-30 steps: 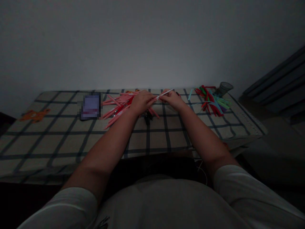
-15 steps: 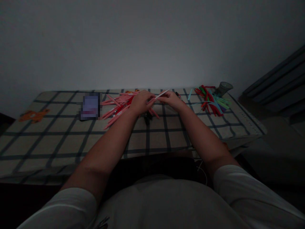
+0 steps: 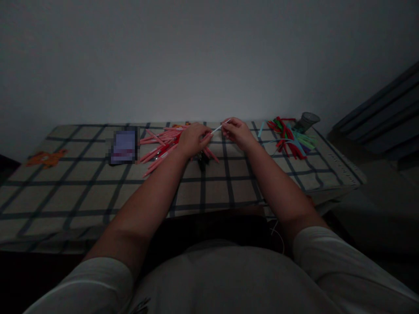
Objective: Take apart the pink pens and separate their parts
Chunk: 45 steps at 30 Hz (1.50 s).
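A thin white stick (image 3: 216,129) slants up to the right between my two hands. My left hand (image 3: 194,138) is closed on its lower end, above the edge of a pile of pink sticks (image 3: 160,150). My right hand (image 3: 238,133) pinches the upper end between thumb and fingers. Whether the white stick joins onto something pink inside my left hand, I cannot make out. A small black object (image 3: 202,162) lies on the cloth just below my left hand, its kind unclear in the dim light.
On the checked tablecloth (image 3: 124,192), a blurred-out phone-like object (image 3: 124,146) lies left of the pile, with an orange cut-out shape (image 3: 46,158) farther left. At the right are red, blue and green strips (image 3: 290,141) beside a clear cup (image 3: 307,123). A wall rises behind.
My right hand has moved slightly up and right along the white stick, and more of the stick shows between the hands. My left hand has hardly moved.
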Motion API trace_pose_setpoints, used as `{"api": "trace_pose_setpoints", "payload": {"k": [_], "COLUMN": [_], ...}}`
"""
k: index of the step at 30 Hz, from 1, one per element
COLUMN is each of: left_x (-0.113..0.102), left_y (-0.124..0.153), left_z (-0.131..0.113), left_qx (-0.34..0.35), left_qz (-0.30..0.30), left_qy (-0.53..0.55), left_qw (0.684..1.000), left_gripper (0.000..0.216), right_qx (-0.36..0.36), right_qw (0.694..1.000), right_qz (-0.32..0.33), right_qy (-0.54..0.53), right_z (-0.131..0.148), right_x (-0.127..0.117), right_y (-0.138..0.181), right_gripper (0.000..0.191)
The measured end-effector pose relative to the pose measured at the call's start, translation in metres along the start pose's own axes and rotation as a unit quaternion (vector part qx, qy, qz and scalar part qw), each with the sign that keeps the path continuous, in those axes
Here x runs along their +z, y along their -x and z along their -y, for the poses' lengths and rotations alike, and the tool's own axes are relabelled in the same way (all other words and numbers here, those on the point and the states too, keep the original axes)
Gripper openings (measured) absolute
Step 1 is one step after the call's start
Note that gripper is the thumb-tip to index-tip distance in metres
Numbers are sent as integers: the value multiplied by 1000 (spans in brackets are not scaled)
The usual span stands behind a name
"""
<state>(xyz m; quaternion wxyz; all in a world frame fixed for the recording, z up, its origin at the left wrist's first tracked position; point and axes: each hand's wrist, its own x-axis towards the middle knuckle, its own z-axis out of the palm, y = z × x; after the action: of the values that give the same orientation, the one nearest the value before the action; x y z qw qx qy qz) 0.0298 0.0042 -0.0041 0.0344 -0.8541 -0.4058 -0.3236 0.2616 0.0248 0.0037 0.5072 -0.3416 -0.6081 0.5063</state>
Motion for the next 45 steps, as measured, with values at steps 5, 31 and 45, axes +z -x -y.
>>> {"api": "trace_pose_setpoints", "payload": {"k": [5, 31, 45], "left_x": [1, 12, 11], "left_y": [-1, -4, -4], "left_z": [1, 13, 11], "left_qx": [-8, 21, 33], "left_qz": [6, -14, -3], "left_qy": [-7, -4, -17], "left_qw": [1000, 1000, 999], "left_gripper": [30, 32, 32], "right_qx": [13, -20, -52], "right_qw": [1000, 994, 990], "right_qz": [-15, 21, -2], "right_qy": [1, 107, 130], "right_z": [2, 0, -2], "right_x": [0, 2, 3], "right_y": [1, 2, 2], "right_gripper": [56, 35, 31]}}
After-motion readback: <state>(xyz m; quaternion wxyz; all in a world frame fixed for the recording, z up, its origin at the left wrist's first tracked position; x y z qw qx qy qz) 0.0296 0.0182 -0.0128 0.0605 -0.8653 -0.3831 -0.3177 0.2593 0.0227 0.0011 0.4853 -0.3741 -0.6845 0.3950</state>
